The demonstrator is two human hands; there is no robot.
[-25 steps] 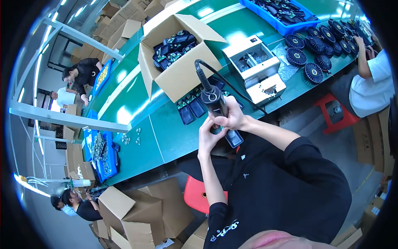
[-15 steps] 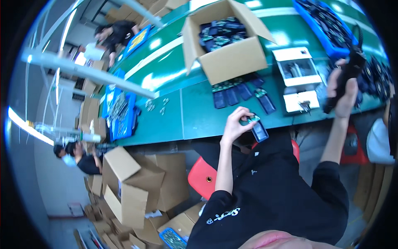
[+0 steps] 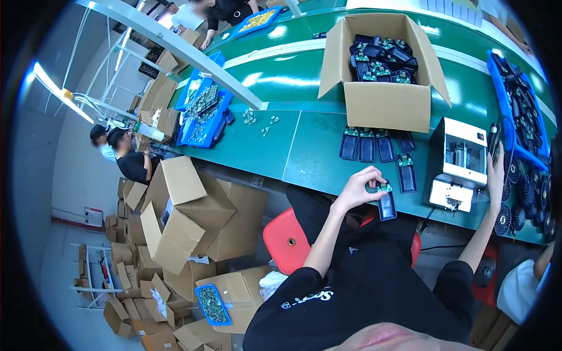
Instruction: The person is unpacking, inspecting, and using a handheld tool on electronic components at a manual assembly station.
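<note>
My left hand (image 3: pixel 364 188) pinches the upper end of a small black plastic case (image 3: pixel 387 207) with a green circuit board at its top, held just off the table's front edge. My right hand (image 3: pixel 496 176) is at the right, beside a white boxy machine (image 3: pixel 463 146), with its fingers round a long black object (image 3: pixel 494 139); its exact kind is unclear and the hand partly hides it. Near my left hand lies a similar black case (image 3: pixel 406 174) with a board. More such cases (image 3: pixel 366 145) lie in a row behind it.
An open cardboard box (image 3: pixel 387 105) holds many black cases with boards. A blue bin (image 3: pixel 515 111) of black parts stands right, above round black parts (image 3: pixel 530 199). Blue trays of boards (image 3: pixel 204 114) and loose small pieces (image 3: pixel 268 126) are left. Co-workers are at the far left.
My right hand has come down with the long black object, to beside the white machine. My left hand still pinches the black case. The whole view has shifted with my head.
</note>
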